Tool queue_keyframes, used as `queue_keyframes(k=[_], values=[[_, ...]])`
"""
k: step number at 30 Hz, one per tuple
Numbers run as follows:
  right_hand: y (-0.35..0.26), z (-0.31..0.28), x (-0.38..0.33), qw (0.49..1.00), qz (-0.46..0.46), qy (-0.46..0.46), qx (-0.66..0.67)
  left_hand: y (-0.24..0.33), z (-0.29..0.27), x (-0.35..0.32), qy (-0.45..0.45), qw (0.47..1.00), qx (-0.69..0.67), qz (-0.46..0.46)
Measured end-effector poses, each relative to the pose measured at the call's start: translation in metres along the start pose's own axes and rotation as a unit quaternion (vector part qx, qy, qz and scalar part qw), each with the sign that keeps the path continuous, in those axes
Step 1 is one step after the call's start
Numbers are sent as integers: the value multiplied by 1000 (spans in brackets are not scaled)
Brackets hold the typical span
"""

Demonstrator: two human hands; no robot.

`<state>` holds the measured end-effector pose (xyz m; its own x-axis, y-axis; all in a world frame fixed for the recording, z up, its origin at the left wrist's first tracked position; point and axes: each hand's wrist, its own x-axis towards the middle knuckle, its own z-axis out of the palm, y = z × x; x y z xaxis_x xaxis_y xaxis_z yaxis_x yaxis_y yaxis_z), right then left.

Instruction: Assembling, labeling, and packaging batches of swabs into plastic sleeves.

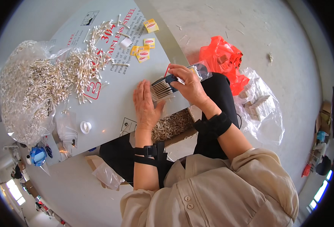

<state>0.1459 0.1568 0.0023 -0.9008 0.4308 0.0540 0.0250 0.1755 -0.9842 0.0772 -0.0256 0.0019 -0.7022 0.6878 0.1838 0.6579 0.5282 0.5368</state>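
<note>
Pinching a swab packet [186, 73], right hand [189, 85] grip closed; left hand [146, 104] flat, open.

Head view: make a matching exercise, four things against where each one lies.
Things:
1. yellow packets
2. orange bag
3. white cap
4. big sack of swabs

Places:
A. on the floor, right of the table
B. at the table's left end
C. on the table's far part
D. on the table near its close edge, left of the left hand

Pairs: 1-C, 2-A, 3-D, 4-B
</note>
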Motion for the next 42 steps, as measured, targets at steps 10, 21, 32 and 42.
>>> queue_keyframes(k=[10,21,32,42], values=[[0,24,-16,992,-18,89,90,2,10,2,45,999,15,13],[14,31,4,988,-1,61,144,0,18,2,69,995,-68,9],[16,50,-3,982,16,72,175,9,39,13,192,927,-300,-115],[16,57,-7,961,35,121,247,11,41,18,224,898,-352,-140]])
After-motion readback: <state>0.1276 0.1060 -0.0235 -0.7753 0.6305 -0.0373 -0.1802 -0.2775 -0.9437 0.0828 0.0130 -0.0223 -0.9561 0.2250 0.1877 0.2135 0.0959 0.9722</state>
